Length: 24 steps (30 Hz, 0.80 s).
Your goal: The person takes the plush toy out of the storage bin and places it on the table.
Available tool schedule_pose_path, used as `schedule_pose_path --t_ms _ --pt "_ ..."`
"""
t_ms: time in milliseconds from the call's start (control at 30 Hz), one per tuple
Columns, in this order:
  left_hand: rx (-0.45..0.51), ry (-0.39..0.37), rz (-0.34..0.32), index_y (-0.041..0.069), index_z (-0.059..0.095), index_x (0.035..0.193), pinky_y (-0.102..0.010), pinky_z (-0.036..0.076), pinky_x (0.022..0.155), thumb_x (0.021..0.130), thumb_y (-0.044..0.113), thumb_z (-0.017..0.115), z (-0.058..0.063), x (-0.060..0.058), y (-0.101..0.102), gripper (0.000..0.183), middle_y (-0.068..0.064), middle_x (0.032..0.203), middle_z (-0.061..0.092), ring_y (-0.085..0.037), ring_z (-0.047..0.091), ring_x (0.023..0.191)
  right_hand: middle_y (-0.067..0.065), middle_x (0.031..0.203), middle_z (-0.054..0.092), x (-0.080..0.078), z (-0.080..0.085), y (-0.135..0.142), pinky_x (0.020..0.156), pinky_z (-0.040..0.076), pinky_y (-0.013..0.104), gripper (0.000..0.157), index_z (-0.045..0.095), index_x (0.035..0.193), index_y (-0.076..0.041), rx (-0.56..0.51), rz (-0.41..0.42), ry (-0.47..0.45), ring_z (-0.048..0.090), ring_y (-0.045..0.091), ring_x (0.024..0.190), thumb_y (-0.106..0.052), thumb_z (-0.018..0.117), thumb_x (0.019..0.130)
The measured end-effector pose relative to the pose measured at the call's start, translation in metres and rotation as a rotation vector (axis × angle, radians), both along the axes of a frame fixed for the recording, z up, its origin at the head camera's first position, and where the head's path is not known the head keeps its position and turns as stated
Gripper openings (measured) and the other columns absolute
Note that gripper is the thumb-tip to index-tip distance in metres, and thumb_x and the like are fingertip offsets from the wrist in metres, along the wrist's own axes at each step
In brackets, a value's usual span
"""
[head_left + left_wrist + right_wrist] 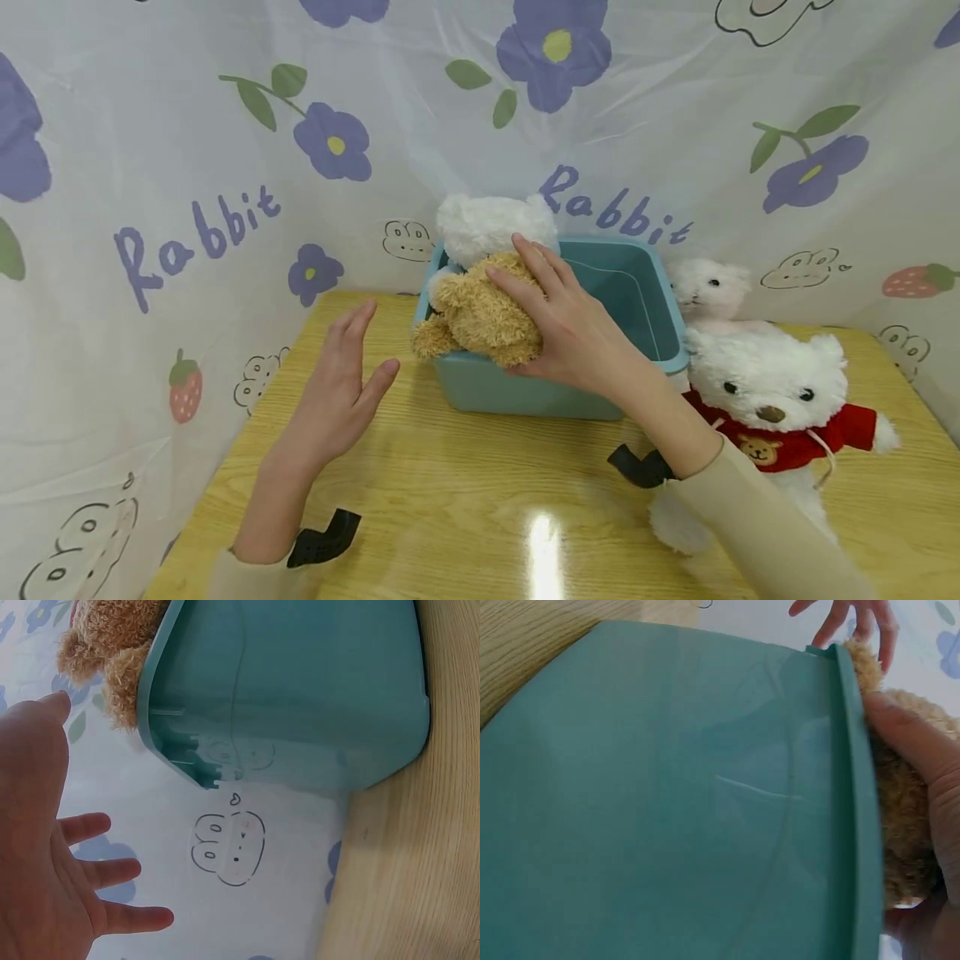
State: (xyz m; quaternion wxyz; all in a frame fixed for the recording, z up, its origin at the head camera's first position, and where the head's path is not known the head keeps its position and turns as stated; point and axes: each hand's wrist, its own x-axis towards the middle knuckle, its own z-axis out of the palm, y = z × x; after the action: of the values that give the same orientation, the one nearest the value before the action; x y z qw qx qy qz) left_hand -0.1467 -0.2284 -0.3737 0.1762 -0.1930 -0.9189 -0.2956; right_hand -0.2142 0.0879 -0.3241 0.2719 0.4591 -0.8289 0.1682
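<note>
A brown curly-furred stuffed toy (480,312) sits at the near left rim of a teal plastic bin (536,392). My right hand (573,329) grips it, fingers spread over the top and thumb on the near side; in the right wrist view the thumb (911,735) presses into the fur just beyond the rim. Behind it, a white stuffed toy (491,225) pokes up from the bin's left end. My left hand (337,396) hovers left of the bin, fingers extended and holding nothing. Tufts of the brown toy (124,682) overhang the rim in the left wrist view.
Right of the bin, a white teddy bear (772,400) in a red sweater sits on the wooden table (450,500). Another white stuffed toy (708,287) is behind it. A printed curtain (390,100) hangs along the table's back.
</note>
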Motion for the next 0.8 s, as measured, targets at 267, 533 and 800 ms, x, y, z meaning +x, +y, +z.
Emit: schedule_pose_path --t_ms 267,533,800 --pt "-0.025 -0.052 -0.022 0.015 0.012 0.166 -0.066 0.025 0.115 0.110 0.042 0.047 -0.005 -0.006 0.003 0.071 -0.013 0.169 0.014 -0.040 0.018 0.153 0.020 0.153 0.041 -0.005 -0.008 -0.001 0.084 0.056 0.057 0.110 0.044 0.148 -0.014 -0.155 0.104 0.019 0.041 0.044 0.134 -0.022 0.104 0.056" --pt "-0.070 -0.059 -0.041 0.017 0.009 0.167 -0.065 0.022 0.117 0.110 0.045 0.046 0.003 -0.012 0.009 0.074 -0.008 0.171 0.008 -0.037 0.012 0.155 0.021 0.147 0.047 -0.004 -0.005 0.002 0.098 0.047 0.060 0.106 0.050 0.144 -0.010 -0.223 0.155 0.076 0.044 0.044 0.131 -0.019 0.104 0.053" --pt "-0.104 -0.068 -0.062 0.019 0.010 0.167 -0.065 0.024 0.116 0.107 0.050 0.051 0.002 -0.014 0.018 0.079 -0.007 0.172 0.007 -0.037 0.011 0.155 0.025 0.144 0.048 -0.001 0.001 0.008 0.102 0.041 0.061 0.102 0.052 0.141 -0.005 -0.296 0.188 0.108 0.045 0.046 0.130 -0.015 0.103 0.053"
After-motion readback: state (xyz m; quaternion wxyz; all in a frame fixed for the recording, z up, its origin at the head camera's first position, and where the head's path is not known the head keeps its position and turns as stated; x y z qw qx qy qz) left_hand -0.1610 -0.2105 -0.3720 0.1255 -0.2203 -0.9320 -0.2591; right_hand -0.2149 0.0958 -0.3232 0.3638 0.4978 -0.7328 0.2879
